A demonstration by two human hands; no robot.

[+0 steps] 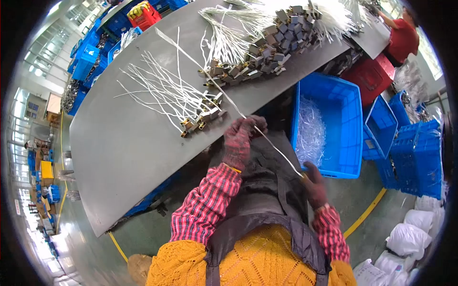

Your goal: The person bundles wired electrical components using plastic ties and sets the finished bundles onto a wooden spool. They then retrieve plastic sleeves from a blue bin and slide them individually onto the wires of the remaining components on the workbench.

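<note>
A long white wire [279, 151] runs slantwise across my body between my two gloved hands. My left hand [239, 142], in a dark red glove, is closed on it near the table's edge. From there a thin pale strip [200, 66] reaches up over the table, widening at its far end; I cannot tell whether it is the wire or a sleeve on it. My right hand [315, 187] is closed round the wire's lower end, and the fingers hide what is there. Near my left hand lies a small bunch of white wires [167, 95] with metal block ends [202, 117].
A larger pile of block-ended wires [269, 52] covers the back of the grey table [119, 157]. Beside my right hand stands a blue crate [341, 138] holding clear plastic strips [310, 133]. More blue crates [412, 157], white sacks [408, 238] and a person in red [403, 38] are to the right.
</note>
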